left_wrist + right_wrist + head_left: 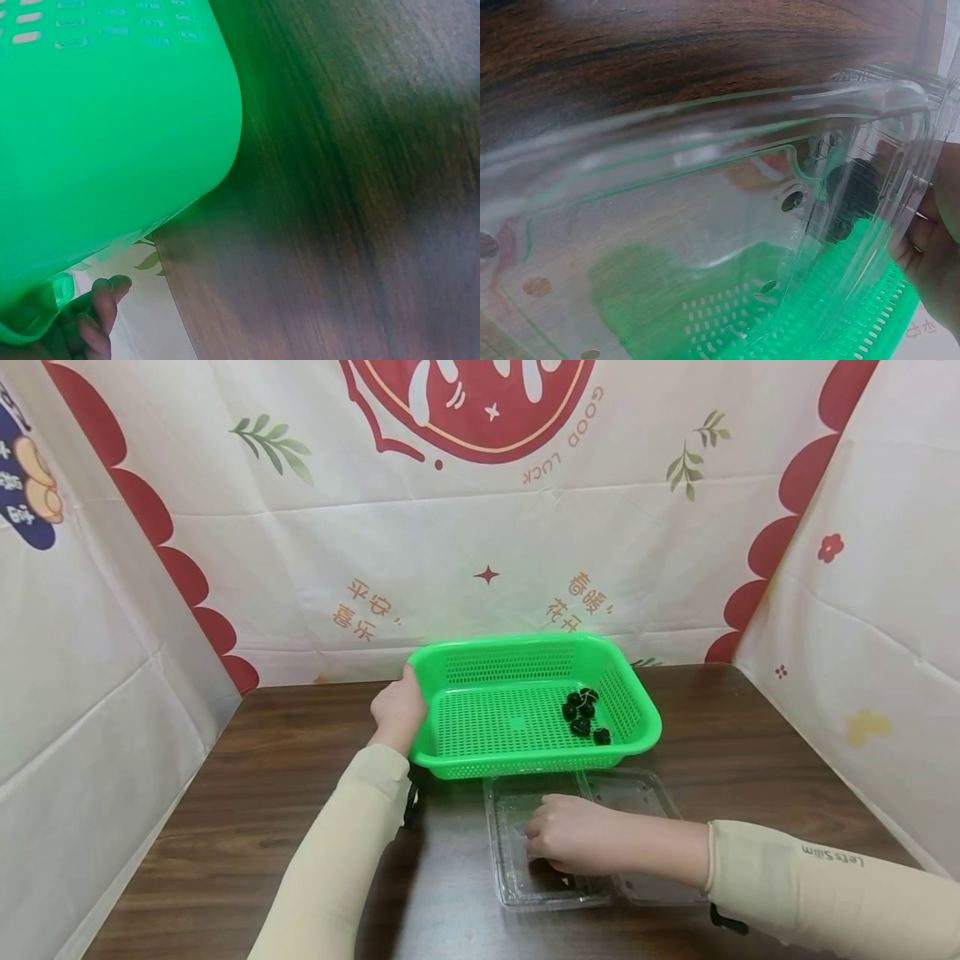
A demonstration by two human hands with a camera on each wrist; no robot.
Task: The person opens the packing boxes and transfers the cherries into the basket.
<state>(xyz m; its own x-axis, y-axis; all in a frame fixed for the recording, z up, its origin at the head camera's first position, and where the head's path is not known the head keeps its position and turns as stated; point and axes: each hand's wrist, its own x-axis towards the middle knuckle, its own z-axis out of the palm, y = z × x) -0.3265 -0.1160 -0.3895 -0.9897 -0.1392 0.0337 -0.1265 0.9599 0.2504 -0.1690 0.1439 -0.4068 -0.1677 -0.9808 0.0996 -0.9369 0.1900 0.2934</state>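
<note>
My left hand (400,708) grips the left rim of a green plastic basket (517,766); part of this hand (97,319) shows below the basket wall in the left wrist view. Several glossy black lumps (581,727) lie in the basket's right part, one with a pale strand across it. My right hand (573,835) reaches down into a clear plastic clamshell box (498,860), its fingers curled over a dark lump (851,196) that shows through the plastic. The fingers partly hide this lump, so its exact kind cannot be told.
The box's lid (637,789) lies open to the right, under my right forearm, with small holes in it. Everything stands on a brown wood-grain table (300,793). A printed white cloth (420,543) hangs behind and at both sides.
</note>
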